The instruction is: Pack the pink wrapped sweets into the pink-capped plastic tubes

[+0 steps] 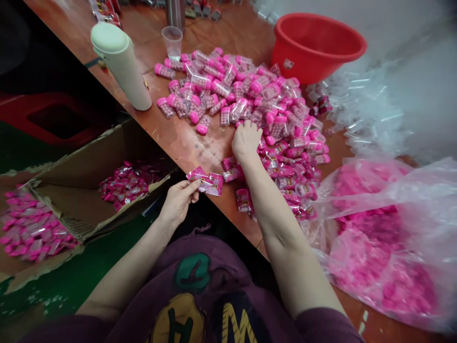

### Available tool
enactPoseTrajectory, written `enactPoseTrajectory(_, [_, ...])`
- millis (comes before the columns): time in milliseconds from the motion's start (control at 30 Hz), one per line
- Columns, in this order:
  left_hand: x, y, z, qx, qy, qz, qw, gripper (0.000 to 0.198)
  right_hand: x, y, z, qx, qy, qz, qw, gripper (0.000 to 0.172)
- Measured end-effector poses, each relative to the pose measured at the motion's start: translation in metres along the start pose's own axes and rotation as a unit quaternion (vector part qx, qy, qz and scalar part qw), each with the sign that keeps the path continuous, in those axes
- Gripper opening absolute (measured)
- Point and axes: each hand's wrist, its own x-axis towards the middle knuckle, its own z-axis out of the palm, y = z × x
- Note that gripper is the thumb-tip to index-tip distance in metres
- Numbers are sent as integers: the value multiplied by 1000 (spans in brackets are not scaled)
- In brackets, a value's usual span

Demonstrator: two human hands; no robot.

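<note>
the light in here is cool and middling, its source out of my sight. small glints sit on the pink-capped bottles, and the tabletop carries a pale sheen. off its left side, things sink into near-black shadow. toward the right edge the clear containers and plastic bag go hazy and smeared; the middle looks crisper.

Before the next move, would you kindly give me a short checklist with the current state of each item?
1. Left hand has hold of the pink wrappers: ok, pinched between thumb and fingers.
2. Wrappers squared up together: not ok, they splay at angles.
3. Right hand grips a bottle: cannot tell, its fingertips are hidden.
4. Pink-capped bottles within its reach: ok, the pile lies right at it.
5. Clear cup upright: ok, standing beside the pile.
</note>
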Motion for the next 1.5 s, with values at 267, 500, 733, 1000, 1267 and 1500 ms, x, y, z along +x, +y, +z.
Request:
enactPoseTrajectory(267, [-2,-10,-7,-9,6,-13,1000,38,9,-16,13,10,17,54,998,48])
enactPoseTrajectory(500, [1,3,-4,-33,11,-5,999,37,5,-7,8,178,-17,20,984,48])
enactPoseTrajectory(733, [-9,17,4,-59,-36,17,997,31,-36,6,-2,471,-20,-49,881,40])
enactPoseTrajectory(1000, [-27,5,23,-82,-38,-32,995,26,-197,26,-32,756,-85,60,647,33])
enactPoseTrajectory(1267, [-39,-19,43,-73,-58,-68,993,24,-268,11,-26,803,-92,114,578,36])
enactPoseTrajectory(1500, [-48,-27,49,-37,-72,-63,995,28,-279,20,-15,780,-49,106,614,39])
